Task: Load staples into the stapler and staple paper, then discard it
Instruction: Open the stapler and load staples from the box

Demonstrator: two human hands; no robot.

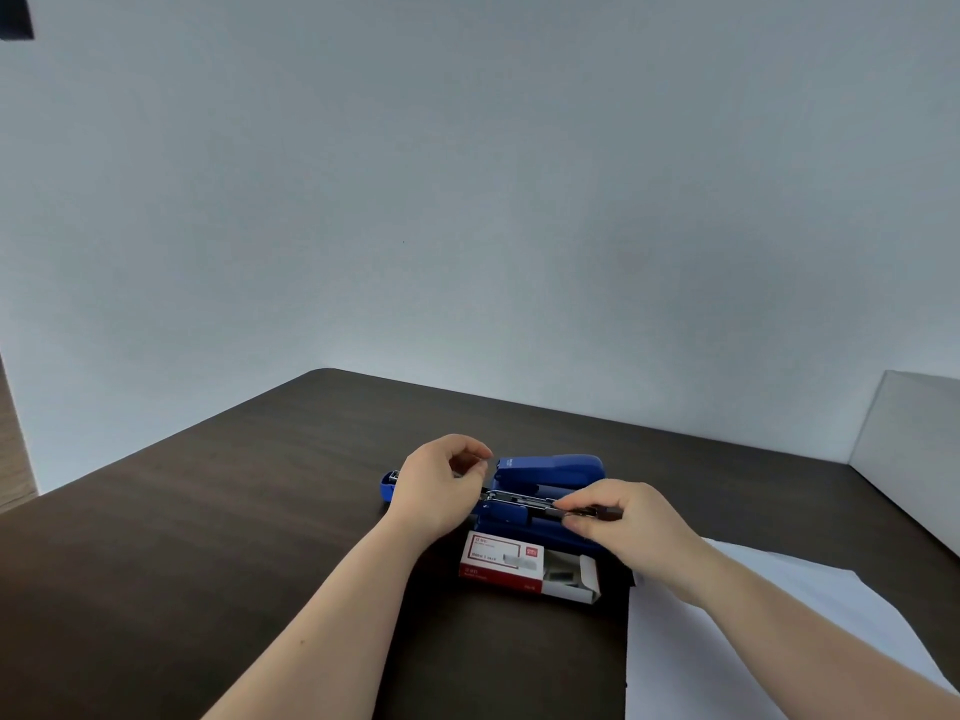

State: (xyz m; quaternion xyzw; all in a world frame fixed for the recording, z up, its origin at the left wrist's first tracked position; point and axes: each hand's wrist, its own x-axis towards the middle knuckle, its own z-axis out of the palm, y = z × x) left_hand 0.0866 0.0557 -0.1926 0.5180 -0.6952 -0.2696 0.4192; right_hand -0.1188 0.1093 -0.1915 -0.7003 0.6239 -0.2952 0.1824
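Note:
A blue stapler point(550, 472) lies opened on the dark table, its metal staple channel point(519, 497) exposed. My right hand point(621, 517) pinches a dark strip of staples point(597, 510) over the right end of the channel. My left hand point(441, 485) rests on the stapler's left part with its fingers curled; whether it grips anything I cannot tell. A red and white staple box point(506, 561) lies open in front of the stapler, staples showing in its tray. White paper point(727, 641) lies at the right, partly under my right forearm.
The dark wooden table point(208, 563) reaches a pale wall. A white box or panel point(914, 449) stands at the table's right edge. The table's left edge drops to a wooden floor.

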